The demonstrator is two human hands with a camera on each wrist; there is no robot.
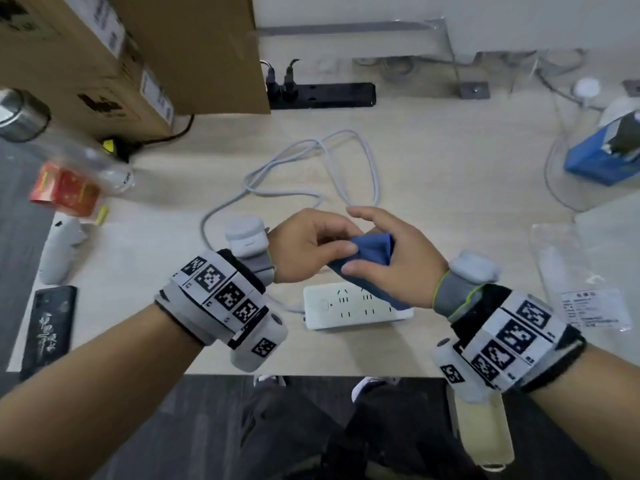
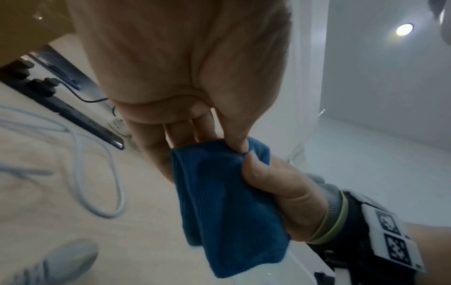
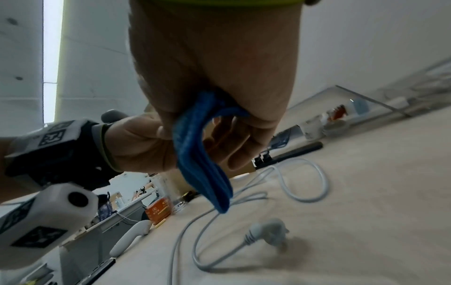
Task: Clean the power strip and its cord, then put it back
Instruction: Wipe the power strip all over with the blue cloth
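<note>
The cloth (image 1: 372, 252) is held above the surface (image 1: 450, 188) by both hands. The left hand (image 1: 308, 245) is seen pinching one folded edge between thumb and fingers. The right hand (image 1: 391, 247) is closed on the other side, thumb pressed to the fabric, the remaining fingers partly extended over it. In the left wrist view the cloth hangs down in a folded blue strip below the two thumbs.

The strip (image 1: 356, 306) lies directly beneath the hands, flat on the surface, socket face up. Its long axis runs left to right across the body, roughly parallel to the near edge of the surface. Its right end is covered by the hanging cloth. Both hands are about equally near it; the right hand is judged slightly better placed, since the cloth tail already drapes over that end.

The cord (image 1: 311, 168) leaves the strip's left end, passes under the left wrist, and is laid out in loose loops beyond the hands. The plug (image 3: 267, 232) is seen only in the right wrist view, lying free on the surface, unplugged.

Judgement: the wipe is not yet begun; the cloth appears to be in the process of being folded or regripped. The coming move is expected to be straight down, then along the strip's long axis.

Farther beyond the loops, a black strip (image 1: 332, 95) lies against a box (image 1: 138, 53).
</note>
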